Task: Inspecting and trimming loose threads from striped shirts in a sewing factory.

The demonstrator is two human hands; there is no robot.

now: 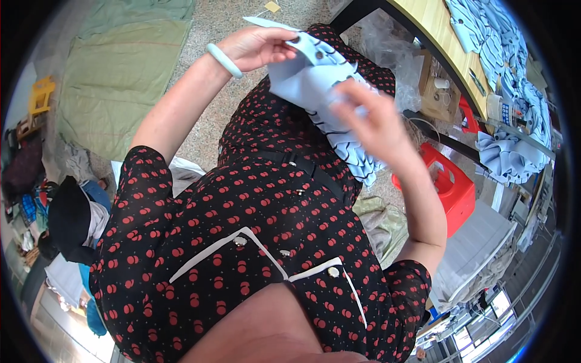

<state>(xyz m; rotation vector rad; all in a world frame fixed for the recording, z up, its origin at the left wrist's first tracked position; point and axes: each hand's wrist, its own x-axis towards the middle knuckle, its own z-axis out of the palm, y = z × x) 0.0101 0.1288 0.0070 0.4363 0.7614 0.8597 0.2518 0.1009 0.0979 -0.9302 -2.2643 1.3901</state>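
Note:
My left hand (266, 49), a pale bangle (224, 60) at its wrist, pinches the edge of a light blue garment (295, 78) with dark stripes. Dark round buttons or fasteners show on the band beside the fingertips. The cloth hangs over my lap, on the black dress (254, 127) with a red pattern. Over the garment's right side is my right hand (372, 115), smeared by motion. Its fingers bend toward the cloth, but whether they grip it does not show. A small tan tag (272, 6) lies near the top of the garment.
To the right stands a wooden table (423, 15) with a dark edge, heaped with more striped blue garments (508, 54). Below it are a red plastic stool (451, 187), a cardboard box (439, 94) and clear plastic (393, 51). Green cloth (121, 78) covers floor at left.

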